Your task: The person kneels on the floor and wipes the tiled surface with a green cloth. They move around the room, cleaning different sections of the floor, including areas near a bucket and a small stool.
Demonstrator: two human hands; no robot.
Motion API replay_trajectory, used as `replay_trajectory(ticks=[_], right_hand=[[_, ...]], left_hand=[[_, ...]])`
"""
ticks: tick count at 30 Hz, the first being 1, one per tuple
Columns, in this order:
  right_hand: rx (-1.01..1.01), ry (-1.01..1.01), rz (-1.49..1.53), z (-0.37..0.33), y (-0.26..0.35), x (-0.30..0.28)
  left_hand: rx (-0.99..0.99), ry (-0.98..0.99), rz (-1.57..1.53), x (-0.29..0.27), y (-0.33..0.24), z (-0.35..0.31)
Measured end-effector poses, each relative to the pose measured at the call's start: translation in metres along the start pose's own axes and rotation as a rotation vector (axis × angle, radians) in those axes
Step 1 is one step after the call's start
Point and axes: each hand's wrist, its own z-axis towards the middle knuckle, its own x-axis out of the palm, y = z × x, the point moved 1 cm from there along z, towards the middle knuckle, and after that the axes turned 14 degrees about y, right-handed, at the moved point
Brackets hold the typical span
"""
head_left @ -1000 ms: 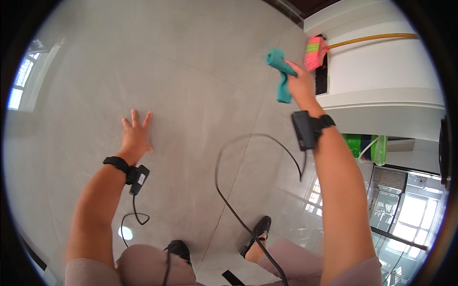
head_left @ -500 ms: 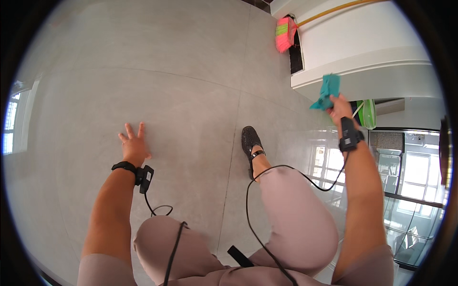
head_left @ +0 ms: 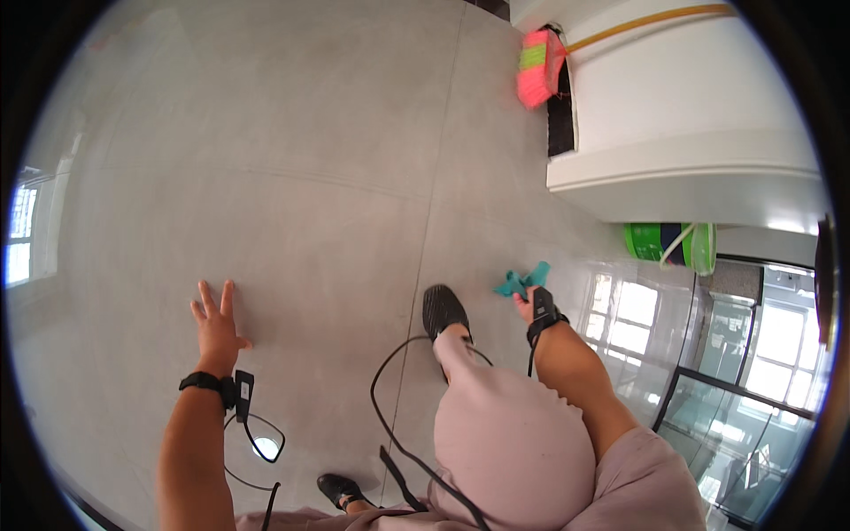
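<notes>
A crumpled teal cloth (head_left: pixel 536 273) is gripped in my right hand (head_left: pixel 526 305), low over the grey tiled floor, just right of my black shoe (head_left: pixel 442 308). Its fingers are partly covered by the cloth and by the black device on my wrist. Over on the left, my left hand (head_left: pixel 218 324) is open with its fingers spread, holding nothing. It is at or just above the floor; I cannot tell whether the palm touches. My second black shoe (head_left: pixel 337 487) shows near the lower edge.
A pink and yellow broom (head_left: pixel 537 71) with a wooden handle rests by the white cabinet (head_left: pixel 673 177) at the upper right. Below the cabinet is a green bucket (head_left: pixel 646 242). Glass panels (head_left: pixel 735 434) stand at the right. Black cables (head_left: pixel 379 396) hang from my wrists.
My right hand, with the cloth, has come down and left from beside the cabinet to near my foot. My left hand has shifted slightly nearer and left. My other shoe has come into view.
</notes>
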Motion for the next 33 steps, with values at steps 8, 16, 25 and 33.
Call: replay_trajectory(ticks=[8, 16, 25, 33], right_hand=[[-0.16, 0.549, -0.256, -0.021, 0.036, 0.276], [-1.304, 0.737, -0.957, -0.033, 0.042, 0.367], [-1.132, 1.571, -1.797, -0.066, 0.001, 0.205], [-1.089, 1.022, -1.781, 0.026, 0.072, 0.413]], left_hand=[[-0.186, 0.13, -0.009, -0.019, -0.012, -0.011], [-0.047, 0.102, -0.304, -0.032, -0.005, -0.009], [-0.087, 0.085, -0.294, -0.023, -0.013, -0.017], [-0.156, 0.093, -0.348, -0.035, -0.026, -0.025]])
